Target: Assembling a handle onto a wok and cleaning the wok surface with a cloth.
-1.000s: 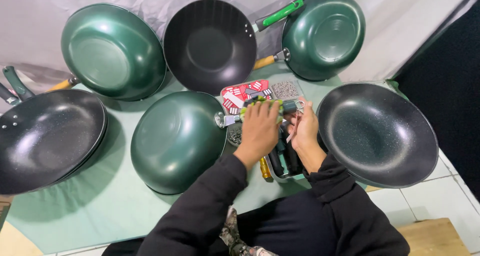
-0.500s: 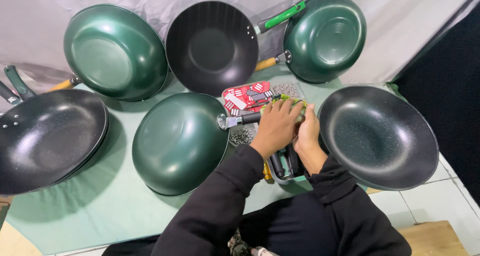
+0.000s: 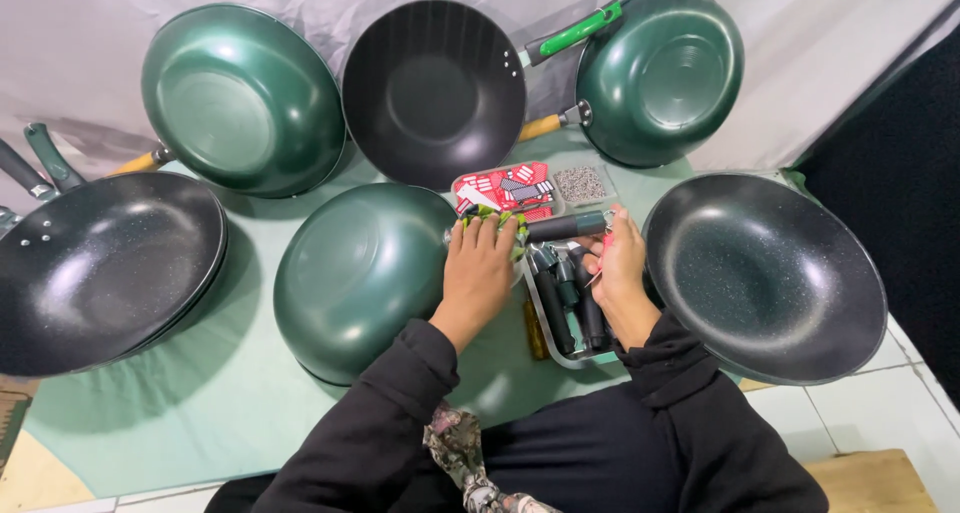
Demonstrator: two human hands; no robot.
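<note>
My left hand (image 3: 480, 273) curls over a small green piece (image 3: 488, 214) at the rim of an upturned green wok (image 3: 355, 283) in front of me. A dark grey pan handle (image 3: 562, 226) lies across from that rim toward my right hand (image 3: 620, 268), whose fingers close on the handle's right end. Something small and red shows under those fingers. Below, between my hands, a metal tray (image 3: 570, 355) holds several more dark handles.
Behind my hands lie a red patterned packet (image 3: 500, 188) and a small clear box of screws (image 3: 582, 183). Black woks sit at the right (image 3: 765, 273), back centre (image 3: 435, 93) and left (image 3: 100, 268). Green woks stand at the back left (image 3: 240, 98) and back right (image 3: 660, 73).
My left hand has slid left off the dark handle to the green wok's rim. My right hand has come out from beside it and now holds the handle's end.
</note>
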